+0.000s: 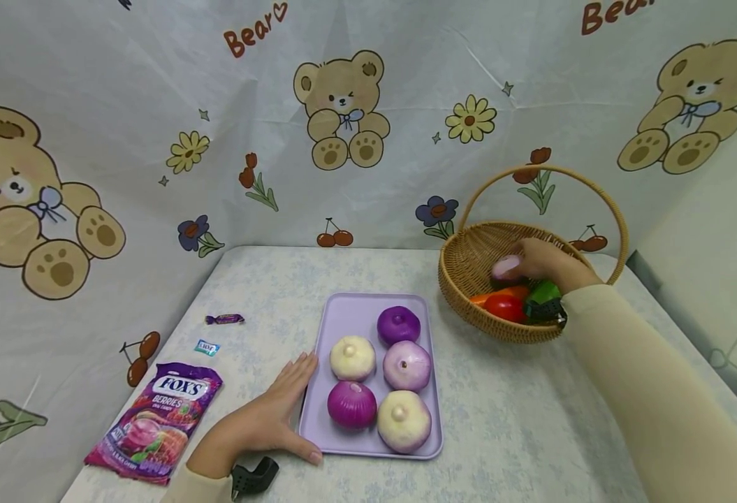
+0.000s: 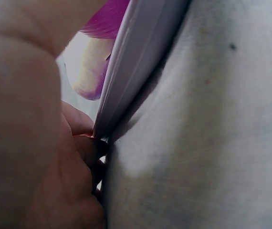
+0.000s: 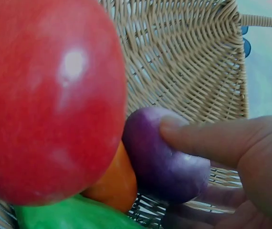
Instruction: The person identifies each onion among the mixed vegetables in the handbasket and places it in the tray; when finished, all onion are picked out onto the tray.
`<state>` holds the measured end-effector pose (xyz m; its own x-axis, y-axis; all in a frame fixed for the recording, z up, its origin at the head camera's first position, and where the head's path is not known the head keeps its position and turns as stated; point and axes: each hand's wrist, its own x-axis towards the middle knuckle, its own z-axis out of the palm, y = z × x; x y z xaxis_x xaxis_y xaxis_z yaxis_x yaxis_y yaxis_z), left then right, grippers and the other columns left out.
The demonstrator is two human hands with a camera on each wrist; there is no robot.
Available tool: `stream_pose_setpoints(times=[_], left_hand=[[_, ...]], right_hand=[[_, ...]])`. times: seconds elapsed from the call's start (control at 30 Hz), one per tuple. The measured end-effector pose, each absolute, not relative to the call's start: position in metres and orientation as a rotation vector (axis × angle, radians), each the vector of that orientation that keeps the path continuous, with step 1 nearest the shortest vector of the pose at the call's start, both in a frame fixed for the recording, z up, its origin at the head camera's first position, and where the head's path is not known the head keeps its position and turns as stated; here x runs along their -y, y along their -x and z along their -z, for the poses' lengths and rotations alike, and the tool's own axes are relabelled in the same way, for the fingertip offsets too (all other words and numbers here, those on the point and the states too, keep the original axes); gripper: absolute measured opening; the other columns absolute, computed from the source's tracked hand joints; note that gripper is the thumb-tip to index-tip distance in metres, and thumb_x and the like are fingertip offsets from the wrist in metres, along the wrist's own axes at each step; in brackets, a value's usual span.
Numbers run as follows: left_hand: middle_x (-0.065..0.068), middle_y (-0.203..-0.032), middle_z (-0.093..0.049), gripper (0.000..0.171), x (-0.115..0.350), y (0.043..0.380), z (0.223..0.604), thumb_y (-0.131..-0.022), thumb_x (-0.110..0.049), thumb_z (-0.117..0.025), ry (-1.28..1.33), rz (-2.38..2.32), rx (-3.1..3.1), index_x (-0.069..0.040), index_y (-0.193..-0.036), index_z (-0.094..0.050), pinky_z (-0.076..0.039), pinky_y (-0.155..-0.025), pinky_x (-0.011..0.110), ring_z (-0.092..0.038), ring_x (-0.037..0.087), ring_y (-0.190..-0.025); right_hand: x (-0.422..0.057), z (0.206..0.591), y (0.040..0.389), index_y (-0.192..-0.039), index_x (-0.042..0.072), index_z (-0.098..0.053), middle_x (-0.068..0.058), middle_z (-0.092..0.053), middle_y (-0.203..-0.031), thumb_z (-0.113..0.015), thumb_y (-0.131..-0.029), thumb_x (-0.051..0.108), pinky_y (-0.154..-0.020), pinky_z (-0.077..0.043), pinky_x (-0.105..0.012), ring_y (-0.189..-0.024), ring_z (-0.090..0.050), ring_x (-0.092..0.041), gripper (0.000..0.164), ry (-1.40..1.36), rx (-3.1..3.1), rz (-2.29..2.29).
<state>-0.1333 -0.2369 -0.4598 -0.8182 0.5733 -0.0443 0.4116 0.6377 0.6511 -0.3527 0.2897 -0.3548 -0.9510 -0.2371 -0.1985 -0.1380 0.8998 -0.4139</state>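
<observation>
In the head view, my right hand (image 1: 541, 260) reaches into the wicker basket (image 1: 453, 269) and grips a smooth, oval purple vegetable (image 3: 167, 157). The right wrist view shows the thumb on top of it and the other fingers beneath, partly hidden. Beside it lie a red tomato-like vegetable (image 1: 505, 307), an orange one (image 3: 114, 183) and a green one (image 1: 544, 292). My left hand (image 1: 274, 412) rests along the left edge of the lilac tray (image 1: 368, 302), fingers extended at the rim. On this tray sit several onion-like bulbs (image 1: 407, 365), some purple, some creamy white.
To the left lies a purple candy bag (image 1: 154, 423), with a small blue-white wrapped candy (image 1: 207, 347) and a dark purple one (image 1: 224, 319) behind it. The basket's tall handle (image 1: 616, 209) arches over its opening. A bear-printed cloth (image 1: 406, 140) hangs behind the table.
</observation>
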Motion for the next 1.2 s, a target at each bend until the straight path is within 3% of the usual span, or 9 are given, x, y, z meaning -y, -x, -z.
stream_pose_setpoints(times=[0.3, 1.2], left_hand=[[0.019, -0.174, -0.003, 0.152, 0.237, 0.133, 0.459, -0.062, -0.064, -0.096, -0.812, -0.957, -2.603, 0.005, -0.166, -0.009, 0.001, -0.126, 0.054, 0.003, 0.036, -0.158], [0.022, -0.173, -0.002, 0.154, 0.237, 0.133, 0.461, -0.061, -0.065, -0.095, -0.813, -0.952, -2.608, 0.006, -0.166, -0.008, 0.001, -0.125, 0.056, 0.002, 0.037, -0.158]], right_hand=[[-0.290, 0.355, 0.349, -0.139, -0.019, -0.051, -0.041, -0.056, -0.130, -0.078, -0.097, 0.030, -0.103, -0.046, -0.068, -0.114, -0.055, -0.052, 0.070, 0.320, -2.847, 0.580], [-0.284, 0.343, 0.344, -0.145, -0.012, -0.051, -0.039, -0.055, -0.137, -0.078, -0.097, 0.035, -0.106, -0.043, -0.069, -0.123, -0.052, -0.053, 0.073, 0.340, -2.953, 0.665]])
